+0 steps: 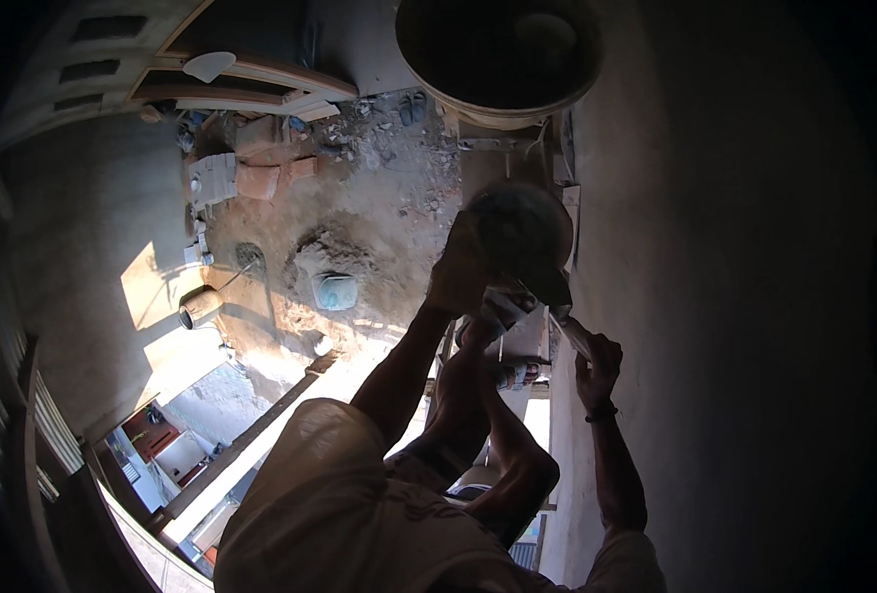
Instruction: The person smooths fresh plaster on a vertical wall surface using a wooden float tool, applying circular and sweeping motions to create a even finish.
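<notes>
In dim light, my left hand [458, 272] grips the near left rim of a round dark bowl [520, 222], held out in front of me. My right hand [599, 371], close to the wall on the right, is closed around the handle of a trowel [554, 288]. The trowel's blade points up and left to the near edge of the bowl. Shadow hides what is inside the bowl. Beneath my hands, my feet [520, 374] in sandals rest on narrow boards high above the floor.
A large round basin [429, 84] stands at the far end of the boards. The plain wall [715, 296] runs along my right. Far below lie a mound of mortar or sand, a pale blue bucket [336, 292], bricks [258, 182], a tipped drum [200, 307] and rubble.
</notes>
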A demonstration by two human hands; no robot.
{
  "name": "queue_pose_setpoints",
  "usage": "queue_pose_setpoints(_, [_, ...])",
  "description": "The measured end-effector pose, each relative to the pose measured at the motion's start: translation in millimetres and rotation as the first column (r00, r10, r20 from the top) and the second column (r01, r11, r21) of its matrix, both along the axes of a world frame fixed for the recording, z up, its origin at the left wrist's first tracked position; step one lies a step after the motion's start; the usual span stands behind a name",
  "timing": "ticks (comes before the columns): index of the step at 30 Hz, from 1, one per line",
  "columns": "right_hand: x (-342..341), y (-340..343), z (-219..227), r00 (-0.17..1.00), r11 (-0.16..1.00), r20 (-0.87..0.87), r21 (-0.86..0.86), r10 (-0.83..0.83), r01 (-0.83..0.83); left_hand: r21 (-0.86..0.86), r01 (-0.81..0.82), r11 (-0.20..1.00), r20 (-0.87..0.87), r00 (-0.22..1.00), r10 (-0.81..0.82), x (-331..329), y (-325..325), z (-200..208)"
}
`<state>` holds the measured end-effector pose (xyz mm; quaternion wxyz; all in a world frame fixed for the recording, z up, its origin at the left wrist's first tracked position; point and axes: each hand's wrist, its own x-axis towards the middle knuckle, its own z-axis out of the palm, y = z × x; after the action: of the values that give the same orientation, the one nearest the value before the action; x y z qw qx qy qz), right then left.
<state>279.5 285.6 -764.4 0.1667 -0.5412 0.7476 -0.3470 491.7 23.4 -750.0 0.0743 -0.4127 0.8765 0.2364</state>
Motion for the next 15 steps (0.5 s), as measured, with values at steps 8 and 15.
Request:
queue_pose_setpoints(8, [23.9, -51.1, -46.2, 0.786, 0.938, 0.549, 0.329, -0.286, 0.111, -0.102, -0.03, 0.994, 0.006, 0.999, 0.031, -10.4, -20.1, 38.4])
queue_pose_setpoints(15, [15.7, -75.9, -48.1, 0.958, 0.96, 0.164, 0.195, -0.235, 0.202, 0.072, -0.097, 0.993, -0.401, 0.909, 0.118, -89.0, 14.3, 109.8])
